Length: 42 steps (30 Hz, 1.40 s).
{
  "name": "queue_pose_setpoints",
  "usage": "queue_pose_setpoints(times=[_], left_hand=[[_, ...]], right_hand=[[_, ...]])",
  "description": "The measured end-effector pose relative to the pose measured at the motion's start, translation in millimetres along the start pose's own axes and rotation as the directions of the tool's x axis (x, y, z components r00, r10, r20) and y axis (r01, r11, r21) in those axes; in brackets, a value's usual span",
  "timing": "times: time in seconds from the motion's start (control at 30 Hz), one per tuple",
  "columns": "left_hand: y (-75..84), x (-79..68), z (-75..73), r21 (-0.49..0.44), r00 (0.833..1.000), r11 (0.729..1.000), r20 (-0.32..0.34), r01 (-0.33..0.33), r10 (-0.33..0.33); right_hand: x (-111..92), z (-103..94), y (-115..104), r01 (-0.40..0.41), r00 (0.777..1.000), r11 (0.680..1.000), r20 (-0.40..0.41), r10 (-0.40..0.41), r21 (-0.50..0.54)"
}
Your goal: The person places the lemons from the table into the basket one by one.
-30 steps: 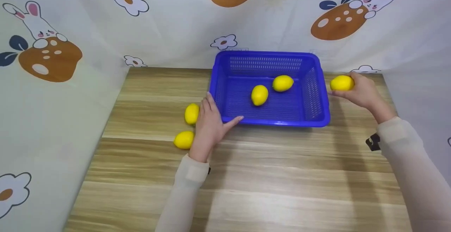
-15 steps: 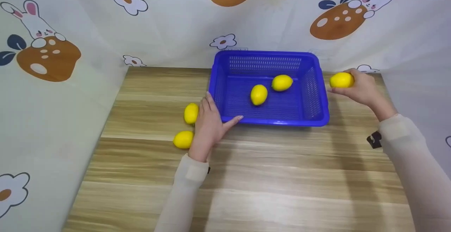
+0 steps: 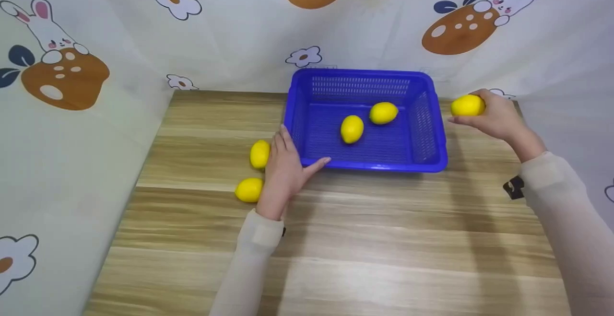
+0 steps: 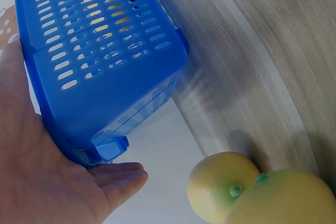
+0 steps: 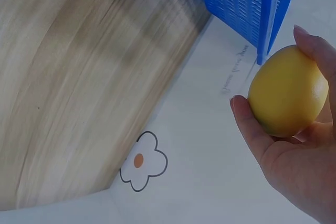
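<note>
A blue plastic basket stands at the back of the wooden table with two lemons, one lemon near its middle and another lemon behind it to the right. My left hand rests against the basket's front left corner, fingers straight along the side and thumb out along the front rim. To the right of the basket, my right hand holds a lemon between thumb and fingers, above the table. Just left of my left hand lie a lemon and, nearer, another lemon, both partly hidden by the hand.
A pale cloth printed with rabbits and flowers hangs behind the table and at both sides. The wooden table stretches toward the front, with arm shadows across it.
My right hand has risen slightly with the lemon, moving up and a little right in the head view. My left hand and the basket have stayed in place.
</note>
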<state>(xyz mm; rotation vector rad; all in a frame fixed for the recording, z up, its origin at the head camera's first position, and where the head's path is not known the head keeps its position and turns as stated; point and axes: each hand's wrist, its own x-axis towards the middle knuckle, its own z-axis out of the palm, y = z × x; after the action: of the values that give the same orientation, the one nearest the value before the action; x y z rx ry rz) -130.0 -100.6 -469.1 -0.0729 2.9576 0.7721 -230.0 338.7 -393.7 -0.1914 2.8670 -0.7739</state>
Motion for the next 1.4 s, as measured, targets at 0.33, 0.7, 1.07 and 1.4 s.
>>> queue_pose_setpoints(times=[0.33,0.7,1.07,1.4], left_hand=[[-0.1,-0.1,0.0,0.006,1.0,1.0,-0.02,-0.016,0.016],[-0.2,0.5,-0.3,0.002,1.0,1.0,0.008,0.006,-0.006],[-0.5,0.8,0.2,0.009,1.0,1.0,0.002,0.002,-0.002],[-1.2,0.8,0.4,-0.01,1.0,1.0,-0.002,-0.008,0.008]], right_hand=[[3,-6.1,-7,0.002,1.0,1.0,0.007,-0.002,-0.004],[3,-13.0,-16,0.005,1.0,1.0,0.016,-0.005,0.017],[5,-19.3,-25,0.01,1.0,1.0,0.024,-0.01,0.001],[8,-24.1,-33,0.015,1.0,1.0,0.016,-0.014,-0.021]])
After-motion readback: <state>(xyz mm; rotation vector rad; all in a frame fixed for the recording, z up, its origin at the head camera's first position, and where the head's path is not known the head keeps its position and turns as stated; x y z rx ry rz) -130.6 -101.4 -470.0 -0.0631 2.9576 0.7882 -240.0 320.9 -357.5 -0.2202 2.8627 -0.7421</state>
